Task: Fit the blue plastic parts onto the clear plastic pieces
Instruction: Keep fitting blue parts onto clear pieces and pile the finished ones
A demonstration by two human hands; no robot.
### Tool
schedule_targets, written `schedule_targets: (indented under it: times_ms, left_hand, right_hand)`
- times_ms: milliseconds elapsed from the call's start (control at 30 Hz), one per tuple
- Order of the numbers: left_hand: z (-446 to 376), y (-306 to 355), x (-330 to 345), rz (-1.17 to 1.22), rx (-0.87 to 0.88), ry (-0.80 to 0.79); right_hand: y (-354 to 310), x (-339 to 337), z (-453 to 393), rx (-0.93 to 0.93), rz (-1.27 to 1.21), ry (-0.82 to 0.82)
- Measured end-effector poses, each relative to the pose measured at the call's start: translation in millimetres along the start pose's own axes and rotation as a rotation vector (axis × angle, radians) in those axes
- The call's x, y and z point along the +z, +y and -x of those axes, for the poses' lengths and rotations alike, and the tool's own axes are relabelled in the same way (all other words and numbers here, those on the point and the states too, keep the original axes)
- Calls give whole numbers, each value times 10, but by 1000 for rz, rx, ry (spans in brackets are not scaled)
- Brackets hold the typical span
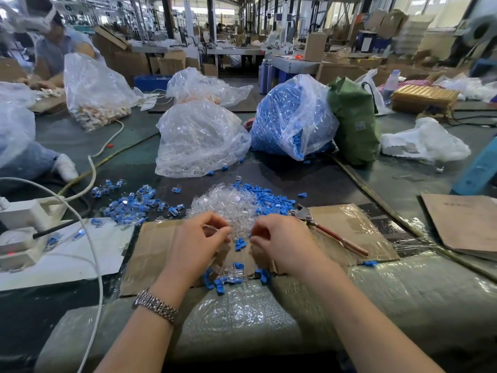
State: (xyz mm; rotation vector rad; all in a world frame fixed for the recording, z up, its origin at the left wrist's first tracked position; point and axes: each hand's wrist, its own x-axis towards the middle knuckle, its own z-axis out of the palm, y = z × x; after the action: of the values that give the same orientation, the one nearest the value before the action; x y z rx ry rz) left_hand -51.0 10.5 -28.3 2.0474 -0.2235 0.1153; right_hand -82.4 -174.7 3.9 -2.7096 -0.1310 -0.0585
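Head view looked down on a taped cardboard sheet [349, 232], the landmark for everything else. At the sheet's far edge lay a heap of clear plastic pieces [226, 203], with loose blue plastic parts [271, 199] banked against the heap's right side. Both hands hovered over the sheet's middle, just short of the heap, close together but not touching. The left hand [199, 243] had its fingers curled and pinched a small clear piece [212, 228] at the fingertips; which way that piece pointed was too blurred to tell. The right hand [279, 240] was curled too, and whether it held anything I cannot tell. A few blue parts lay between the hands on the sheet. Pliers [326, 231] rested on the sheet's right half, long axis running from far-left to near-right. Assembled blue-and-clear pieces [131, 204] were scattered beyond the sheet's left corner.
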Motion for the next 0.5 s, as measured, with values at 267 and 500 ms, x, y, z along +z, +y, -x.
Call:
schedule_targets:
  times_ms: [267,500]
  left_hand:
    - [-31,-96,-114,439,-201,-24]
    - [-18,-83,-138,701,-263,-23]
  right_hand:
    - [-189,272,-83,67,94,58]
    - [-184,281,-135,120,-35,81]
